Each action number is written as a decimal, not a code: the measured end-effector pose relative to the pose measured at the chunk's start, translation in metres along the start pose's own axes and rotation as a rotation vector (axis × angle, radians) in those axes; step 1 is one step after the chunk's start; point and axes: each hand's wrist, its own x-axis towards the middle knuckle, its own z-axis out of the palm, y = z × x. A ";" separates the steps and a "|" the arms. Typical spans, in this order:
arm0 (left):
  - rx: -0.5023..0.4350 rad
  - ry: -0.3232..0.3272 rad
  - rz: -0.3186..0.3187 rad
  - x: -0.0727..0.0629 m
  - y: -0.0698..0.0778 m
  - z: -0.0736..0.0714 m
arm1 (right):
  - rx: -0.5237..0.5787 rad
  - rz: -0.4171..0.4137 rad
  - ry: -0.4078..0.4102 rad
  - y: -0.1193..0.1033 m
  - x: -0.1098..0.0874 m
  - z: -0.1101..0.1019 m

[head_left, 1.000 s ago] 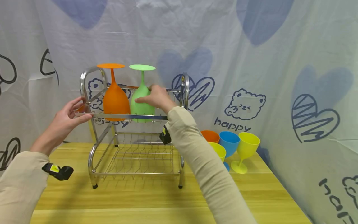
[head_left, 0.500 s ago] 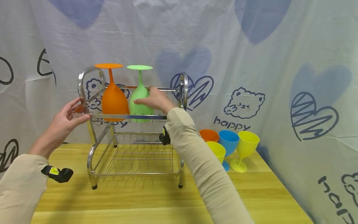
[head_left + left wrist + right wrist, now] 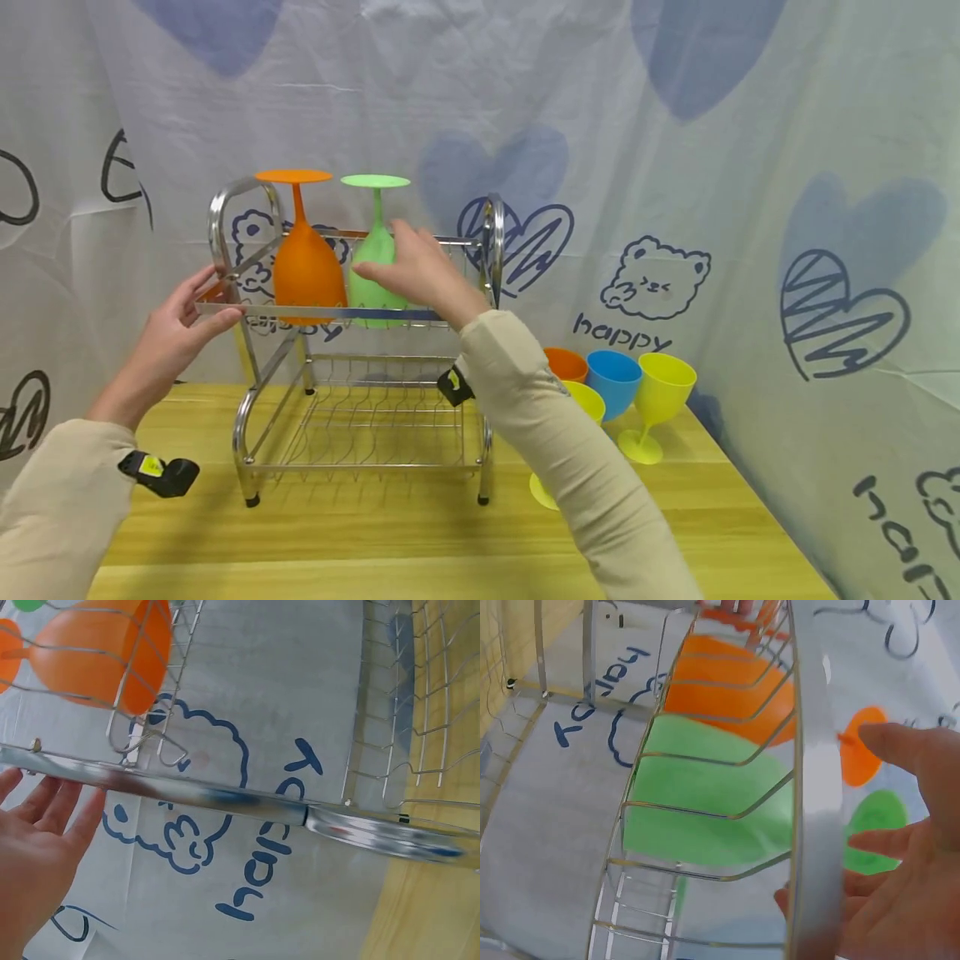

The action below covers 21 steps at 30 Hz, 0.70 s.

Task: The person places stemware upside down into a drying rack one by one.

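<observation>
A silver two-tier dish rack stands on the table. On its top tier, an orange goblet and a light green goblet sit upside down side by side, feet upward. My left hand holds the rack's left front corner, thumb on the front rail; the left wrist view has its fingers against the metal side bar. My right hand is beside the green goblet, overlapping its bowl. From the right wrist, that hand shows spread, fairly straight fingers near the green foot, gripping nothing.
Upright goblets stand right of the rack, partly behind my right sleeve: an orange one, a blue one, a yellow one and another yellow one near the table's right edge. A printed curtain hangs close behind.
My right fingers have loosened from the green goblet's bowl and risen slightly, and the right forearm has shifted right. The goblet stays in place on the rack. My left hand remains at the corner.
</observation>
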 end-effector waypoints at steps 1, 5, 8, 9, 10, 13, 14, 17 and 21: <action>0.006 0.017 0.007 -0.001 0.000 0.001 | -0.011 -0.025 0.011 -0.001 -0.004 -0.001; 0.031 0.087 0.042 -0.001 -0.002 0.008 | -0.008 -0.132 0.085 0.000 -0.023 -0.006; 0.054 0.132 0.060 -0.002 -0.003 0.013 | 0.059 -0.224 0.159 0.004 -0.038 -0.010; 0.068 0.148 0.068 -0.003 -0.003 0.015 | 0.082 -0.259 0.185 0.007 -0.043 -0.012; 0.082 0.159 0.075 -0.004 -0.002 0.017 | 0.101 -0.296 0.212 0.009 -0.047 -0.013; 0.108 0.193 0.087 -0.006 -0.002 0.023 | 0.149 -0.402 0.287 0.019 -0.060 -0.019; 0.110 0.206 0.090 -0.007 -0.002 0.025 | 0.164 -0.433 0.307 0.023 -0.064 -0.021; 0.090 0.241 0.094 -0.010 -0.002 0.030 | 0.188 -0.491 0.368 0.037 -0.074 -0.025; 0.053 0.325 0.113 -0.016 -0.005 0.033 | 0.235 -0.490 0.425 0.060 -0.086 -0.030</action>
